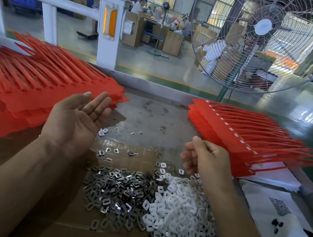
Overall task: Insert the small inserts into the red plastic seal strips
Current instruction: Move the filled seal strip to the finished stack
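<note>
A stack of red seal strips (32, 85) without inserts lies at the left of the bench. A second red stack (242, 132), with small white inserts showing in a row along its heads, lies at the right. Between them, near me, sit a pile of small metal inserts (116, 190) and a pile of white plastic inserts (175, 208). My left hand (76, 119) hovers palm up with straight fingers and holds nothing, beside the left stack. My right hand (208, 160) hangs over the white pile with loosely curled fingers; whether it pinches anything is hidden.
Brown cardboard (0, 154) covers the near bench; the grey metal top (152, 113) shows in the middle with a few stray inserts. White paper sheets (273, 204) lie at the right. A large floor fan (268, 39) and a white railing post (110, 25) stand beyond the far edge.
</note>
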`<state>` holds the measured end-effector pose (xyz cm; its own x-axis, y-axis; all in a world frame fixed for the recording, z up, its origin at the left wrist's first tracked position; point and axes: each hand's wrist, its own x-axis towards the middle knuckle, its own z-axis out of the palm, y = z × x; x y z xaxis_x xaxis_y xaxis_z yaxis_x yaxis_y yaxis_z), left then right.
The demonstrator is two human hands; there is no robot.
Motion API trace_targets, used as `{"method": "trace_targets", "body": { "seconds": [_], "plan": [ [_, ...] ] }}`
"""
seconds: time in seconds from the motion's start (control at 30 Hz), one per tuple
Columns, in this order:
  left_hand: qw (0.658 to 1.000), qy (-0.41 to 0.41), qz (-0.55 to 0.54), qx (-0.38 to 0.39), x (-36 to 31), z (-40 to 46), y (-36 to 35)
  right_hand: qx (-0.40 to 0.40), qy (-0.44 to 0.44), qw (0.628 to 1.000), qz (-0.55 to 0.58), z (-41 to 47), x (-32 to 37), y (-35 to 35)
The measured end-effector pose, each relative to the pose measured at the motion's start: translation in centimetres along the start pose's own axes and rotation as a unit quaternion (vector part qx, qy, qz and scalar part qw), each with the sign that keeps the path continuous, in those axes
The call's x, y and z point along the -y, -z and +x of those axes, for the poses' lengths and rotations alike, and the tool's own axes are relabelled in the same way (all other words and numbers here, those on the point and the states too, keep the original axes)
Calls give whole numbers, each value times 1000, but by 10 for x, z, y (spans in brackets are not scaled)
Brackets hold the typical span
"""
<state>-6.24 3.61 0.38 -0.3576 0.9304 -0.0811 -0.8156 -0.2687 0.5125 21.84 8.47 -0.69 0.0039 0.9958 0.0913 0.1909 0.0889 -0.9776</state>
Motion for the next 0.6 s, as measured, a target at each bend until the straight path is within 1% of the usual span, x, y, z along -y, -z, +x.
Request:
{"method": "trace_targets", "body": {
  "seconds": [0.07, 0.17, 0.3, 0.4, 0.47, 0.6],
  "plan": [
    [1000, 4, -10, -6, 0, -1, -1, 4, 1, 1000, -4, 1, -1, 0],
    [1000, 2, 5, 0, 1, 1, -1, 7, 5, 1000, -13, 1, -2, 1],
    [998, -44, 49, 15, -2, 7, 1, 10, 3, 1000, -19, 1, -2, -1],
    [994, -73, 76, 4, -7, 9, 1, 12, 5, 1000, -27, -1, -1, -2],
    [995, -69, 66, -7, -10, 10, 3, 14, 7, 999, -33, -2, 0, -2],
    [998, -32, 49, -13, -8, 9, 4, 13, 11, 999, -35, -3, 1, -1]
  ]
}}
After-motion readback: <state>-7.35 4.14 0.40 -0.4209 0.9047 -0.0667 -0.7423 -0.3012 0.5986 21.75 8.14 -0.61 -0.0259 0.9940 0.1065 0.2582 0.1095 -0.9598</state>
